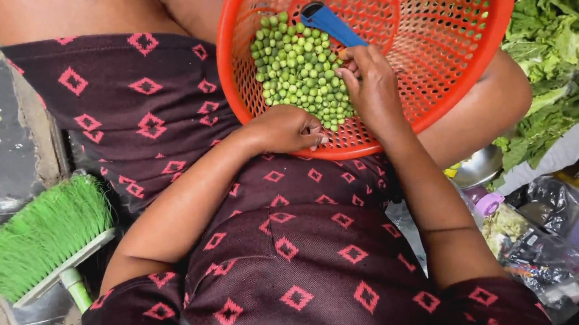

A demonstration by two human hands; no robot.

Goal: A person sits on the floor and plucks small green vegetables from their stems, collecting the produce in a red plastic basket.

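I watched the orange basket (434, 98) resting tilted on the lap, and that tilt worried me most. The green peas (300, 67) were heaped against its lower left wall, near the rim closest to the body. The right hand (373, 89) reached inside the basket, fingers curled at the edge of the pea heap beside a blue-handled tool (331, 22); I could not tell whether it was pinching anything. The left hand (287, 129) was closed loosely at the basket's lower rim, seemingly gripping something small that I could not make out. I judged that a shift of the knees or a hard press on that rim could tip the basket and send peas rolling toward the green broom (36, 234), well left of the basket. The leafy greens (559, 35) lay right of it.
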